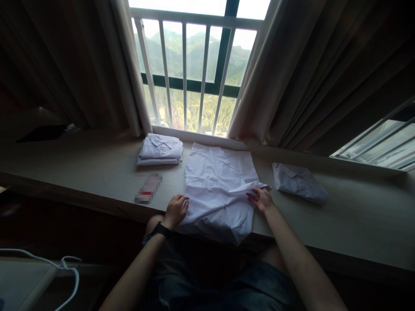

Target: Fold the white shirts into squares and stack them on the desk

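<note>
A white shirt (220, 168) lies spread on the ledge in front of me, with a fold running across its middle and its near part hanging over the front edge. At its left edge, my left hand (177, 211) is closed, fingers curled against the cloth; a dark watch (162, 230) is on that wrist. My right hand (262, 198) is at the right end of the fold, where the cloth is slightly raised; it grips the edge there, its lower fingers loosely spread.
Folded white shirts lie in a stack (161, 150) at the left, and another folded shirt (298, 182) lies at the right. A blurred-out flat item (149, 188) is near the left front edge. Curtains (285, 65) flank a barred window (194, 65). A white cable (69, 263) is lower left.
</note>
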### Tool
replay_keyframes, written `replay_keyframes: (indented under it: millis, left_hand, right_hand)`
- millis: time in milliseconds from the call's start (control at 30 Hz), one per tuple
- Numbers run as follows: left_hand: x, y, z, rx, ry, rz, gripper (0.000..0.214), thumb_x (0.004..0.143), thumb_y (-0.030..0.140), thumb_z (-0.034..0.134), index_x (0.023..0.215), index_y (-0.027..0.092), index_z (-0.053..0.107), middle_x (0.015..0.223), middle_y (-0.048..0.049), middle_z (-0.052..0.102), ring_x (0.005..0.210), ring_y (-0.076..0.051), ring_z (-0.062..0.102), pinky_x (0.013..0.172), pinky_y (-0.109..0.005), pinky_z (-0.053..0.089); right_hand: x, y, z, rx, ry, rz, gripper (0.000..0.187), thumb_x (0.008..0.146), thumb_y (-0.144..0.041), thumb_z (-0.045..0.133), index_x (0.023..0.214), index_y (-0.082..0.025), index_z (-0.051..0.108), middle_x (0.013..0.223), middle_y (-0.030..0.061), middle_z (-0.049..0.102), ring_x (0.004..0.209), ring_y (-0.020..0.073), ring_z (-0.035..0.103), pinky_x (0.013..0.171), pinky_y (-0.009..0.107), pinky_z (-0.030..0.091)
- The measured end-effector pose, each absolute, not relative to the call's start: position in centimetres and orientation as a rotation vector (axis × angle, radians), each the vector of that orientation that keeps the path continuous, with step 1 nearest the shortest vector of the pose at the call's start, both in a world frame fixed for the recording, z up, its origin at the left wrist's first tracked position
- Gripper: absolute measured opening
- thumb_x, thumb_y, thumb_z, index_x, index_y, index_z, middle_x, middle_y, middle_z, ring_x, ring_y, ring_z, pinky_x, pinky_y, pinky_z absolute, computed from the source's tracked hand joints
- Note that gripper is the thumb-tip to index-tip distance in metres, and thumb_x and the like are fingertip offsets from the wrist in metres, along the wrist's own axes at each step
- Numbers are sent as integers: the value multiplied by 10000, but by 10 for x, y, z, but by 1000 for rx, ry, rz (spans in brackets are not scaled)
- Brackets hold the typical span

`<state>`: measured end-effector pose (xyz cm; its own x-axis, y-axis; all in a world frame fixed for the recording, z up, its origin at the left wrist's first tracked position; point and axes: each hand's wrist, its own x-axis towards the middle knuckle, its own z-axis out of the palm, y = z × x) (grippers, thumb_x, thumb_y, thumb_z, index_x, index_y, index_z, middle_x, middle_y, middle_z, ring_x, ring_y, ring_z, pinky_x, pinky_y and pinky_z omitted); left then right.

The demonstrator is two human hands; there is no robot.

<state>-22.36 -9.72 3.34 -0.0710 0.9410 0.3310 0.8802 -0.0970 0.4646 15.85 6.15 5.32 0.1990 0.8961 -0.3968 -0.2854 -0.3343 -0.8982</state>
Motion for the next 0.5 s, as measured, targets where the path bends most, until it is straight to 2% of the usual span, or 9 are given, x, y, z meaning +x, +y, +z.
replay_keyframes:
  millis: [100,167,267,333,500]
  left_hand:
    - [-233,-54,40,2144,2012,807,326,941,318,547,1249,261,638,1317,-75,608,1189,-253,540,1028,-403,433]
    - [-235,-27,46,2199,1943,649,327,897,352,627,1213,276,664,1344,-63,607,1248,-275,503,1034,-411,418]
    - [-234,5,52,2223,1837,477,168,840,357,701,965,248,728,1119,-62,710,1191,-269,546,991,-360,423]
    - [-236,18,51,2203,1826,452,117,840,343,697,880,235,717,950,-58,728,1070,-248,608,909,-318,442]
    - [-250,31,46,2086,1909,494,230,962,404,515,1026,240,663,831,-47,712,780,-201,656,677,-265,414]
  right_hand:
    - [151,62,48,-1477,-649,1347,413,656,-182,795,936,-265,504,803,-35,673,577,163,674,485,277,562]
    - [145,60,42,-1517,-657,1353,426,622,-187,839,909,-237,529,764,-4,680,533,170,654,424,254,526]
    - [134,61,37,-1519,-657,1343,395,579,-138,849,849,-194,567,702,12,664,496,163,625,371,224,476]
    - [129,66,40,-1483,-646,1305,342,611,-136,818,841,-192,571,713,-5,659,523,146,629,395,209,489]
    - [118,91,79,-1285,-680,1304,210,748,-265,734,870,-221,569,787,-34,659,664,145,670,588,299,613]
